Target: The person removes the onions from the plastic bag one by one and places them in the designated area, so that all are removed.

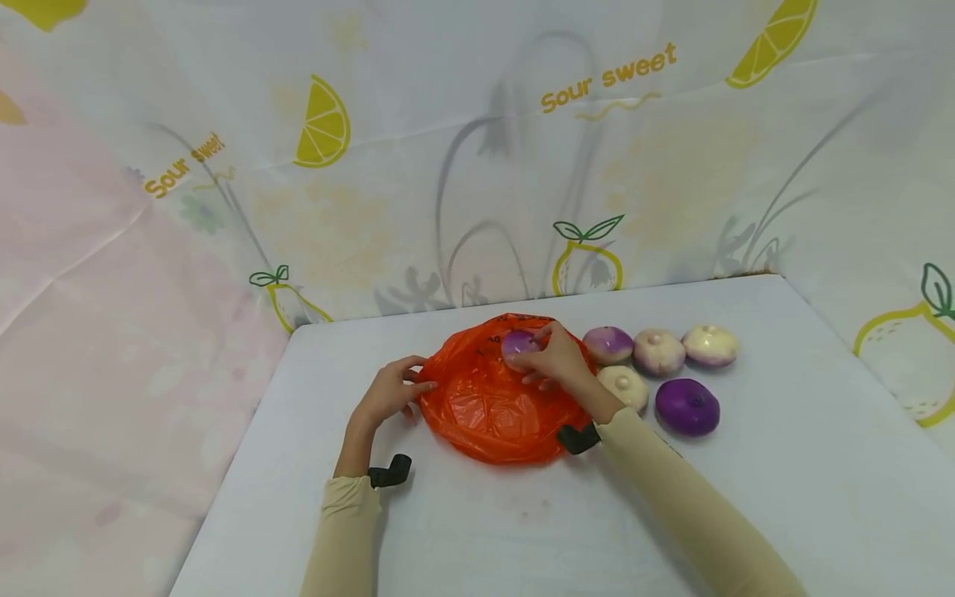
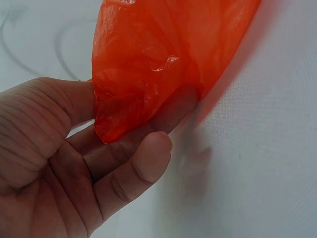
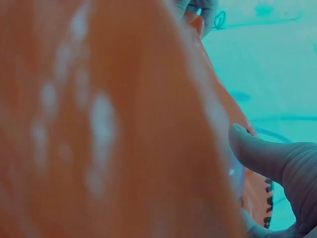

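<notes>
A thin, crinkled orange-red plastic bag [image 1: 488, 414] lies spread on the table with its mouth open upward. My left hand [image 1: 388, 391] holds its left rim; the left wrist view has the bag's edge [image 2: 133, 94] between thumb and fingers. Over the far part of the bag's mouth, my right hand [image 1: 561, 358] grips a glossy purple onion [image 1: 515, 348] between thumb and fingers. Bag film [image 3: 124, 124] fills most of the right wrist view, where the right thumb [image 3: 262, 153] shows and the onion is largely hidden.
Just right of the bag sit a purple-and-white onion [image 1: 608, 344], pale onions [image 1: 659, 352] and a deep purple onion [image 1: 688, 407]. A lemon-printed cloth [image 1: 418, 166] hangs behind the white table [image 1: 485, 531]. Each wrist wears a black mount [image 1: 391, 471].
</notes>
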A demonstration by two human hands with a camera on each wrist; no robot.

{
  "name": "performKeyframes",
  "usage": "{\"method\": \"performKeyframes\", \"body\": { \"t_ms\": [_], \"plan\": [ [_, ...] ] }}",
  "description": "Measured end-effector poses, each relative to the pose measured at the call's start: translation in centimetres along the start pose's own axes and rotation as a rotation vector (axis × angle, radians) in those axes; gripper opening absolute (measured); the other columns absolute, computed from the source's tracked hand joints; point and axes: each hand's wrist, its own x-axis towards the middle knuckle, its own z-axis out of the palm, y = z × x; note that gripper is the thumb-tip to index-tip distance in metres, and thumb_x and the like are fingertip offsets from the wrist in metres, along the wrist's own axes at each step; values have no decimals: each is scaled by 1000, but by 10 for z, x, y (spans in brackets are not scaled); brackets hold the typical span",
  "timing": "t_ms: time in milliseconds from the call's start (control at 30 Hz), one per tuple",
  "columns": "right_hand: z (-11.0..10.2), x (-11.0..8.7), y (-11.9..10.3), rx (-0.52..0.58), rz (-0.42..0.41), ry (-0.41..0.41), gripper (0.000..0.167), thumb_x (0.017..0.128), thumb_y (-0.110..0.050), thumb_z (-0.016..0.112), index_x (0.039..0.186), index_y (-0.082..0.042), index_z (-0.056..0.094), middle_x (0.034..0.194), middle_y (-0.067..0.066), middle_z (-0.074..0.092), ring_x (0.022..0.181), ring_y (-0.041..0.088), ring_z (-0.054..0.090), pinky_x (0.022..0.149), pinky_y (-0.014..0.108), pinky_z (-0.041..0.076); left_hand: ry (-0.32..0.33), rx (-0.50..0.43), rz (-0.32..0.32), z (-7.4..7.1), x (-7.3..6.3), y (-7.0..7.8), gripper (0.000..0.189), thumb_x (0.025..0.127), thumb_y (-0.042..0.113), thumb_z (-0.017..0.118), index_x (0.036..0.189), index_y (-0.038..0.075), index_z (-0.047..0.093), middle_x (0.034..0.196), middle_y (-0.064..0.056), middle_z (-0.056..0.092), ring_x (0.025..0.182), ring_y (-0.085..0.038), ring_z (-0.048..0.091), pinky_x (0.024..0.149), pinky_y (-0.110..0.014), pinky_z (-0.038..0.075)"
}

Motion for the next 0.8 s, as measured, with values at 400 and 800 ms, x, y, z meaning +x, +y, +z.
{"method": "performKeyframes", "body": {
  "t_ms": [400, 800],
  "plan": [
    [4, 1, 0, 2, -3, 11, 58, 84, -28, 81, 119, -8, 40, 107, 20, 60, 65, 24, 72, 54, 30, 58, -6, 2, -7, 0, 1, 0, 43, 92, 16, 71, 133, 9, 58, 114, -21, 63, 61, -24, 65, 52, -36, 58],
    [-5, -5, 2, -9, -42, -36, 57, 82, -31, 82, 116, -9, 43, 112, 18, 61, 66, 24, 72, 55, 31, 57, -4, -4, 0, 0, -1, 0, 43, 92, 16, 72, 132, 9, 58, 113, -21, 64, 63, -23, 65, 51, -36, 57]
  ]
}}
